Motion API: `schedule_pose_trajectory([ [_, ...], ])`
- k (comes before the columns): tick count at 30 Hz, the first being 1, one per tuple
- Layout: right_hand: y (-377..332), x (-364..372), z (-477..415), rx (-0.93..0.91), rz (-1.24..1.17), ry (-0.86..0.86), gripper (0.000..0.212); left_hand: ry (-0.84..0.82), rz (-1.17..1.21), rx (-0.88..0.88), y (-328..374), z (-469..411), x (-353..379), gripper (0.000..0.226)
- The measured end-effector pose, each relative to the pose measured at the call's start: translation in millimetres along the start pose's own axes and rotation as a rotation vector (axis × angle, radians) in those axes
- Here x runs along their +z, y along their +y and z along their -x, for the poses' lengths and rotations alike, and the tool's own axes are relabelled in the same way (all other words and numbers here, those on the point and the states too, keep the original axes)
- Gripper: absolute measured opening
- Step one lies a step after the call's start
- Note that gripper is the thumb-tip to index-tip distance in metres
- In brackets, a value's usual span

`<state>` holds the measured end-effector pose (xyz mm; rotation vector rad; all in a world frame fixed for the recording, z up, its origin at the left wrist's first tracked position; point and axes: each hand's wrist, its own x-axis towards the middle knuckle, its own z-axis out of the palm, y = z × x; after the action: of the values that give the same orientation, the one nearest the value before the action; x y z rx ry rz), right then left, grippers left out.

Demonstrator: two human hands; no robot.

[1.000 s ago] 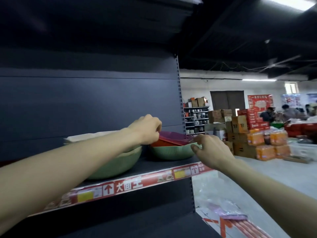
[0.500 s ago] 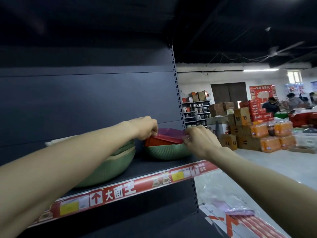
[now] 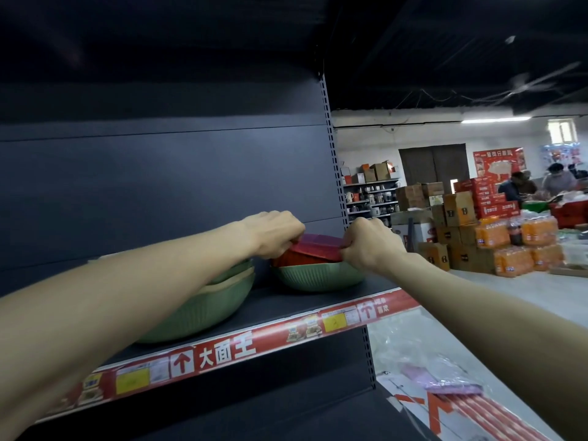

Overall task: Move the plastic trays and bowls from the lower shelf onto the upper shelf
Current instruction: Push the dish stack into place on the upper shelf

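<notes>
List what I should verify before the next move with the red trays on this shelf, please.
1. Left hand grips the red trays at their left edge: ok.
2. Right hand pinches their right edge: ok.
3. Green bowl under the trays stands fully on the shelf: ok.
4. Trays lie level in the bowl: cannot tell.
5. Stack of bowls is free of the left forearm: cannot tell, the arm covers it.
</notes>
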<state>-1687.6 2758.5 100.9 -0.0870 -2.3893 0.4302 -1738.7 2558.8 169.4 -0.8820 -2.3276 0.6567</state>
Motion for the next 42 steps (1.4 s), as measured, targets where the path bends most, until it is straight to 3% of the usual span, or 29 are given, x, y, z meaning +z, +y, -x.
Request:
schedule_pose_trajectory([
  [9,0,7,15,-0.048,0.021,0.204,0.020,0.193,0.066,-0.001,-4,16,-3,0.014],
  [23,-28,-19,35,-0.163,-0.017,0.345,0.016,0.472,0.145,0.000,-29,60,-17,0.021],
  [28,-50,-31,40,-0.198,-0.057,0.393,0.012,0.611,0.232,0.035,-51,84,-19,0.014],
  [33,-84,-40,44,-0.246,-0.122,0.438,0.011,0.741,0.352,-0.053,-75,120,-21,0.010],
  [42,-156,-46,51,-0.339,-0.222,0.499,0.010,0.794,0.548,-0.249,-118,201,-33,0.016],
])
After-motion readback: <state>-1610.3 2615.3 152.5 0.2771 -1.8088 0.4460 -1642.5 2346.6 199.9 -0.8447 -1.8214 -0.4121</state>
